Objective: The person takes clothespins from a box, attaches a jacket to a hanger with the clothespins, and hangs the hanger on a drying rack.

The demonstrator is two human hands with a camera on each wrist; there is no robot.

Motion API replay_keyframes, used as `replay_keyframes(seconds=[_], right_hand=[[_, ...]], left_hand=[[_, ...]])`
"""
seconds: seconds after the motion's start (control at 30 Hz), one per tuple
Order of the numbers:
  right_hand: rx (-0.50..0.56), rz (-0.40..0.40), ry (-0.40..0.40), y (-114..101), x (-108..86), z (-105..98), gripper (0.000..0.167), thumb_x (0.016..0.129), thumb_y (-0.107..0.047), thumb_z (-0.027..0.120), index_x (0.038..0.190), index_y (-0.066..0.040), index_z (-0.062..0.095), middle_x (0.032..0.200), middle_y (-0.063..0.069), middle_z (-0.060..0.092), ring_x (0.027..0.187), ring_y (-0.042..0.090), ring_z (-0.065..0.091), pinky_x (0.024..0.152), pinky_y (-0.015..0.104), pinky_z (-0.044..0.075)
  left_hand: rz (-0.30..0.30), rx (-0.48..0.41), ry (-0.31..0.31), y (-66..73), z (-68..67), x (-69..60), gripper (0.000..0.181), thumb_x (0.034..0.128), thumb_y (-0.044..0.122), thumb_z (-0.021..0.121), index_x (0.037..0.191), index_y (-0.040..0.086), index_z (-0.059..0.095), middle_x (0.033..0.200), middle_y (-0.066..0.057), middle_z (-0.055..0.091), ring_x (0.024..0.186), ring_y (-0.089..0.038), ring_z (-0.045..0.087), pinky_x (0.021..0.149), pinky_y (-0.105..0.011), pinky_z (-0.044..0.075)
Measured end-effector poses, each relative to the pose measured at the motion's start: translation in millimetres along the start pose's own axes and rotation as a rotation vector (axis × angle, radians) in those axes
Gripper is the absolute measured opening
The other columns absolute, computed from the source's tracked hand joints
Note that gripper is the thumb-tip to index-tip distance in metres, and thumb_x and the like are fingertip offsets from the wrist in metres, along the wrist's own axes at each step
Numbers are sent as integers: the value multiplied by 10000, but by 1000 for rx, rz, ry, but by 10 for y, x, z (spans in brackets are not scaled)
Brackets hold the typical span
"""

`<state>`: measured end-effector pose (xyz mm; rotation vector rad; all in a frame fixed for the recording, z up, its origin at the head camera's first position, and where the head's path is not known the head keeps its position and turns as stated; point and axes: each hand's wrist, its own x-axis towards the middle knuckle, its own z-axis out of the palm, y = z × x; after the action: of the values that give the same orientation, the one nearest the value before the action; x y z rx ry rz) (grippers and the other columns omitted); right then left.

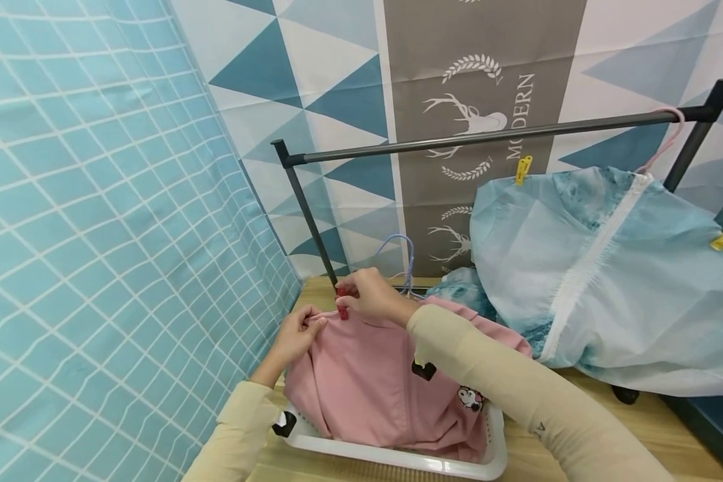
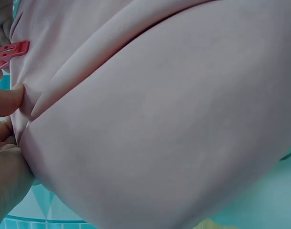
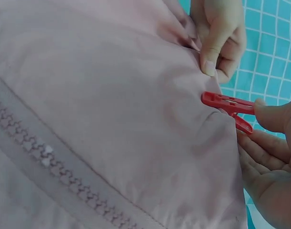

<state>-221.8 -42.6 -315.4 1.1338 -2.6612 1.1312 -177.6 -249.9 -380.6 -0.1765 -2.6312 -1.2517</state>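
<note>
With the left hand [image 1: 295, 336] pinching the hem of the pink jacket [image 1: 361, 388] over the white basket [image 1: 391, 453], towards the tabletop's [image 1: 645, 418] far left corner, and the right hand's [image 1: 370, 294] fingers gripping the red clip [image 3: 226, 103], too shallow a bite could let cloth slip.

Lt-brown wood tbl [image 1: 646, 425], grain showing. Wht basket [image 1: 458, 468] sits on it, near side, approx. ctr. Sm. blk foot [image 1: 625, 394] on tbl, R of basket & farther back. Dk-blue item [image 1: 701, 418] near R; unclear if on tbl.
</note>
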Motion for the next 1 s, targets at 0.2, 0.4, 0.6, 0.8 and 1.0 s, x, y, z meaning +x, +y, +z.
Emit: replay_keyframes(seconds=[0.2, 0.4, 0.6, 0.8, 1.0], right_hand=[[25, -13, 2, 23, -6, -31, 312, 964, -108, 731, 1241, 36, 718, 1087, 144, 781, 965, 230, 768, 826, 268, 611], [49, -22, 14, 55, -66, -62, 292, 965, -99, 727, 1228, 28, 726, 1111, 146, 777, 955, 227, 774, 807, 248, 611], [73, -9, 37, 54, -141, -102, 288, 967, -87, 720, 1236, 18, 724, 1135, 149, 771, 1006, 234, 766, 843, 256, 608], [56, -7, 26, 54, -225, -150, 311, 943, -72, 745, 1244, 4, 723, 1114, 147, 773, 1020, 226, 761, 853, 240, 601], [90, -21, 6, 103, -355, -213, 314, 928, -17, 741, 1236, 42, 713, 1111, 159, 775, 1021, 235, 761, 846, 227, 599]], left_hand=[[12, -3, 3, -6, -4, -9, 56, 972, 20, 669, 942, -27, 667, 778, -51, 593, 657, -54, 473, 615, -199, 408], [26, -10, 4, -24, -1, -14, 56, 972, 21, 670, 944, -28, 672, 784, -61, 603, 664, -42, 477, 623, -200, 413], [32, -5, 7, -36, -9, -18, 64, 977, 38, 674, 952, -21, 681, 777, -63, 600, 660, -34, 473, 627, -201, 411], [13, 18, 2, -28, -20, -30, 71, 988, 52, 662, 953, -7, 678, 787, -68, 595, 670, -60, 476, 638, -218, 414], [7, 26, 0, -11, -1, -23, 73, 989, 58, 663, 957, -7, 676, 775, -54, 578, 658, -68, 471, 624, -217, 411]])
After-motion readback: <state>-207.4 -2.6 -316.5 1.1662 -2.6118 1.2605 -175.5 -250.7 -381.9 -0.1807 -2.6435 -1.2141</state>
